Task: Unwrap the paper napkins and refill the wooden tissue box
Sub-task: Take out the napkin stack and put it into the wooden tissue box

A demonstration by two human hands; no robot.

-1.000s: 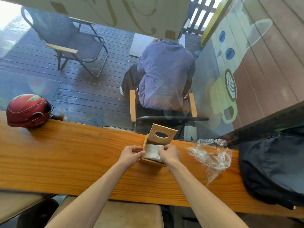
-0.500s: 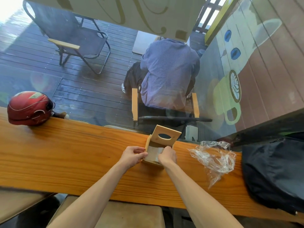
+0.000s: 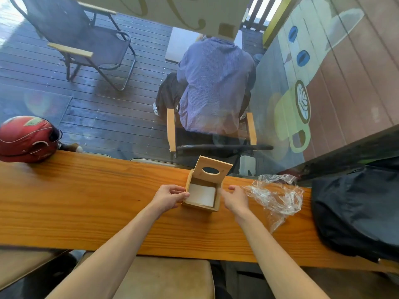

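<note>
Left hand (image 3: 169, 198) gripping wooden tissue box (image 3: 201, 207) at its 9 o'clock wall, lid (image 3: 212, 169) raised. White napkins (image 3: 201, 194) inside. Right hand (image 3: 235, 198) relaxed, holding nothing, at 3 o'clock beside clear plastic wrapper (image 3: 277, 196).

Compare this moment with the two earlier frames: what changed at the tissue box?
The right hand left the napkins and drew back to the box's right side, open. The left hand keeps its grip on the wooden tissue box; lid up, plastic wrapper unmoved.
</note>
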